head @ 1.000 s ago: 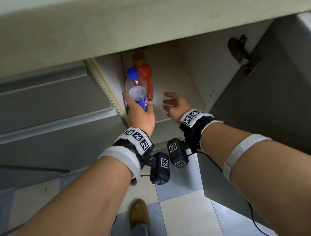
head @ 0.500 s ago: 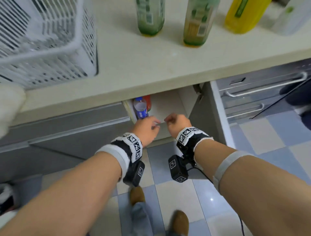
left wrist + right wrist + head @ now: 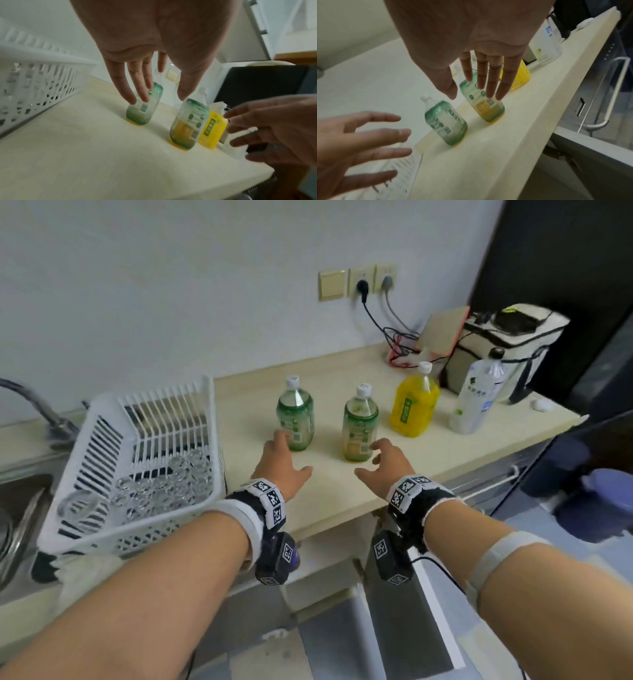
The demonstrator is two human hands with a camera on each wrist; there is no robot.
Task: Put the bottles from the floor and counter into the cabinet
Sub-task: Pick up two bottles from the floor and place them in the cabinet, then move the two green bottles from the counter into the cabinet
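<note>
While both hands hover with fingers spread, holding nothing, the left hand [image 3: 281, 465] nears the left green bottle [image 3: 296, 419] at its 12 o'clock; the right hand [image 3: 385, 462] nears the right green bottle [image 3: 359, 429] at 11. Both bottles stand upright on the counter [image 3: 329, 491], caps up.

Counter [image 3: 329, 494] looks like smooth matt cream laminate. The green bottles [image 3: 295, 419] are clear glossy plastic with printed labels, the basket [image 3: 137, 539] is white slatted plastic, and the faucet [image 3: 37, 409] is shiny metal.
</note>
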